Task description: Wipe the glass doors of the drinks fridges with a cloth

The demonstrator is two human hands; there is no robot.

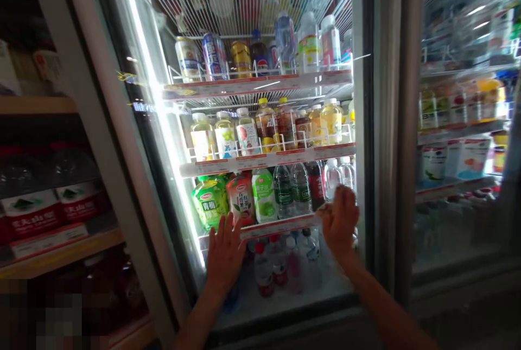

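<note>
My left hand is stretched out with its fingers apart, up against the glass door of a lit drinks fridge, below a green drink bottle and a red one. Higher and to the right, my right hand is closed, its fingers curled near the door's right side. Whatever it may hold is hidden. Behind the glass, beside that hand, stand clear water bottles and a white-and-green bottle.
Yellow-capped bottles and cans fill the upper shelves. Several bottles stand at the fridge's bottom. A metal door frame separates a second fridge on the right. At left, a wooden shelf carries red-labelled packs.
</note>
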